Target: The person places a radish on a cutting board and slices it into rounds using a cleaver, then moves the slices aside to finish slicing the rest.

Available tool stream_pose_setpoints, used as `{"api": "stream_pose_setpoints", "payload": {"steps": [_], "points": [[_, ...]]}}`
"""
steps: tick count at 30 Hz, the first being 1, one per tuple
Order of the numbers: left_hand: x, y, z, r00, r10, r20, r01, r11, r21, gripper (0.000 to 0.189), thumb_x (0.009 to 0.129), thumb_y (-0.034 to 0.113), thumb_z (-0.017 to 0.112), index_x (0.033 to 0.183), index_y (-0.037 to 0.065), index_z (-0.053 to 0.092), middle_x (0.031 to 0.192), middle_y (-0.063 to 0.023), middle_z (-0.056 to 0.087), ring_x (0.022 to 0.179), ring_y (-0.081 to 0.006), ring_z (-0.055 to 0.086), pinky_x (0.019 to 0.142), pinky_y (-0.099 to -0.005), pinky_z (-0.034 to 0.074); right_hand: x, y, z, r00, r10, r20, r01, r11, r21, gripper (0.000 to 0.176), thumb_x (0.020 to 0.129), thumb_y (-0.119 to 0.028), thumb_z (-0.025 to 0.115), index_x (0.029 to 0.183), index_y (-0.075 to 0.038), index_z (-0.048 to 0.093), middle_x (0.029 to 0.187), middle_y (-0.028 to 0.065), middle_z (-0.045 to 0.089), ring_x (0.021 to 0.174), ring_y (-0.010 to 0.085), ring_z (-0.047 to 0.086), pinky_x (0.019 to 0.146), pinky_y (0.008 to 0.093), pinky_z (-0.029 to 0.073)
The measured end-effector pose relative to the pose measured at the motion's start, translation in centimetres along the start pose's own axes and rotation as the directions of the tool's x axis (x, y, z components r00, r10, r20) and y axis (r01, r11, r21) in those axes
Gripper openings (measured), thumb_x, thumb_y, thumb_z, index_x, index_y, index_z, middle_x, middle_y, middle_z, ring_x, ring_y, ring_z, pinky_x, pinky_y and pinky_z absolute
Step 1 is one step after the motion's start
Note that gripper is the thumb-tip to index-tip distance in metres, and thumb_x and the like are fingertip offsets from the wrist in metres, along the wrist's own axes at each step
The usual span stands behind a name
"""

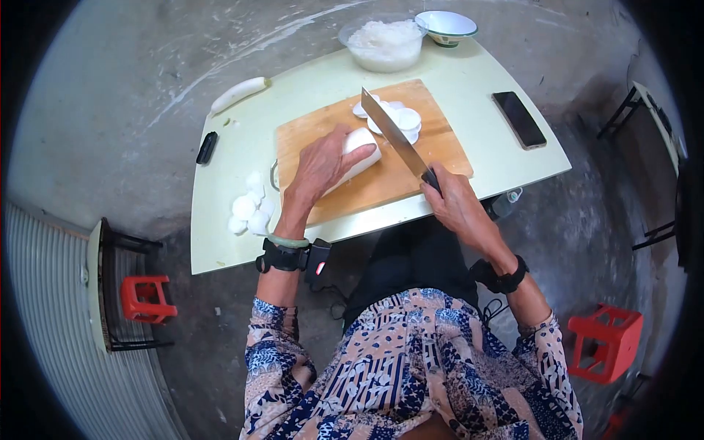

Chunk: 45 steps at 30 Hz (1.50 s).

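1. While the left hand lies curled over a thick white radish chunk, fingers bent down on its top and pressing it against the rectangular wooden cutting board, the chunk's cut end faces right, toward the blade. The grip looks meant to stop the round piece from rolling.
2. The right hand is closed around the dark handle of a broad steel cleaver. Its blade slants up and away from that hand, with the edge just beside the exposed end of the chunk. The left fingertips are tucked back from it, probably for safety.
3. Round white radish slices lie in a loose heap on the far part of the board, beyond the blade and out of the cutting line.
4. The board sits near the front edge of a pale yellow-green table, close to the person's body, so both arms reach it without stretching.
5. Things not in hand are set well apart:
   - a clear bowl of white shreds and a small white green-rimmed bowl at the far edge;
   - a whole long white radish at the far left corner;
   - a black phone on the right;
   - a cluster of white offcuts left of the board.
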<state>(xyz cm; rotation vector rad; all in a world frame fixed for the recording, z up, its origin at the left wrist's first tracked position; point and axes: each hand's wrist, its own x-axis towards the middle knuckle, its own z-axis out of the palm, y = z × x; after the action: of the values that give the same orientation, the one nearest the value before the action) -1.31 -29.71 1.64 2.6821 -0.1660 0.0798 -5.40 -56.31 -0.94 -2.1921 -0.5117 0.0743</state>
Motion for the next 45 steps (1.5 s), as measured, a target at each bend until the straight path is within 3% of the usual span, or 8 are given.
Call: {"api": "stream_pose_setpoints", "payload": {"steps": [6,8,11,14,22,27,38,45], "points": [[-0.5,0.7,-0.1,0.997,-0.034,-0.069,0.045,0.986,0.159,0.05,0.104,0.045,0.054,0.132,0.004,0.06,0.124,-0.0234,0.066,0.117,-0.0413,0.059,0.098,-0.0491,0.046,-1.0,-0.8,-1.1,0.999,-0.011,-0.041,0.011,1.0,-0.004,0.017,0.098,-0.007,0.057,0.107,0.005,0.048,0.079,0.0336,0.06,0.078,0.0538,0.058,0.07,0.0564,0.043],[-0.7,1.1,0.9,0.992,-0.059,-0.112,0.073,0.99,0.121,0.047,0.105,0.042,0.052,0.133,0.005,0.059,0.125,-0.022,0.066,0.115,-0.0409,0.06,0.098,-0.0493,0.046,-0.9,-1.5,-1.5,0.989,0.131,0.075,-0.133,0.991,0.019,0.024,0.104,-0.017,0.055,0.117,0.003,0.053,0.078,0.0268,0.059,0.069,0.0386,0.059,0.065,0.0448,0.045],[-1.0,1.5,1.8,0.98,-0.066,-0.187,0.085,0.992,0.091,0.045,0.105,0.039,0.052,0.134,0.006,0.059,0.126,-0.021,0.066,0.114,-0.0401,0.061,0.097,-0.0498,0.046,-0.8,-2.2,-2.3,0.982,0.163,0.101,-0.173,0.98,0.1,0.021,0.103,-0.013,0.058,0.11,0.005,0.05,0.077,0.0313,0.061,0.073,0.049,0.062,0.065,0.0532,0.045],[-1.1,1.8,1.9,0.972,-0.042,-0.231,0.071,0.99,0.121,0.043,0.104,0.038,0.056,0.133,0.007,0.058,0.123,-0.0213,0.066,0.111,-0.0398,0.062,0.094,-0.0497,0.047,-1.1,-2.7,-2.7,0.968,0.222,0.115,-0.239,0.955,0.173,0.024,0.104,-0.016,0.058,0.112,0.005,0.051,0.077,0.0296,0.063,0.074,0.0471,0.065,0.064,0.0502,0.047],[-0.7,3.0,-0.1,0.975,-0.221,-0.022,0.22,0.975,-0.042,0.048,0.099,0.041,0.064,0.127,0.003,0.054,0.098,-0.0207,0.067,0.09,-0.0384,0.064,0.078,-0.0482,0.05,-1.7,-3.2,-3.1,0.988,0.081,0.128,-0.1,0.984,0.148,0.032,0.097,-0.007,0.067,0.12,0.005,0.049,0.083,0.0261,0.068,0.07,0.043,0.07,0.057,0.0459,0.054],[-1.5,2.7,0.8,0.987,-0.025,-0.158,0.064,0.967,0.247,0.04,0.1,0.033,0.061,0.124,0.001,0.057,0.105,-0.0214,0.065,0.092,-0.0399,0.062,0.078,-0.0485,0.049,-2.0,-2.0,-2.7,0.986,-0.042,0.159,0.011,0.981,0.195,0.048,0.091,-0.008,0.074,0.126,0.009,0.046,0.099,0.0247,0.065,0.073,0.039,0.071,0.058,0.0422,0.056],[-2.8,0.8,3.0,0.949,-0.136,-0.284,0.185,0.97,0.155,0.048,0.09,0.032,0.069,0.126,0.002,0.062,0.111,-0.0188,0.068,0.101,-0.0394,0.066,0.085,-0.045,0.053,-1.8,-2.2,-3.0,0.955,0.017,0.295,-0.058,0.99,0.131,0.05,0.084,-0.004,0.078,0.123,0.007,0.05,0.099,0.019,0.065,0.08,0.034,0.071,0.064,0.0396,0.056],[-3.0,0.2,3.6,0.931,-0.087,-0.354,0.177,0.957,0.228,0.057,0.078,0.033,0.079,0.123,0.003,0.063,0.105,-0.0145,0.069,0.094,-0.0355,0.068,0.082,-0.0428,0.054,-2.1,-2.3,-1.9,0.978,-0.016,0.21,-0.015,0.989,0.146,0.035,0.093,-0.016,0.07,0.116,0.004,0.051,0.086,0.0138,0.059,0.063,0.029,0.068,0.051,0.0376,0.055]]}}
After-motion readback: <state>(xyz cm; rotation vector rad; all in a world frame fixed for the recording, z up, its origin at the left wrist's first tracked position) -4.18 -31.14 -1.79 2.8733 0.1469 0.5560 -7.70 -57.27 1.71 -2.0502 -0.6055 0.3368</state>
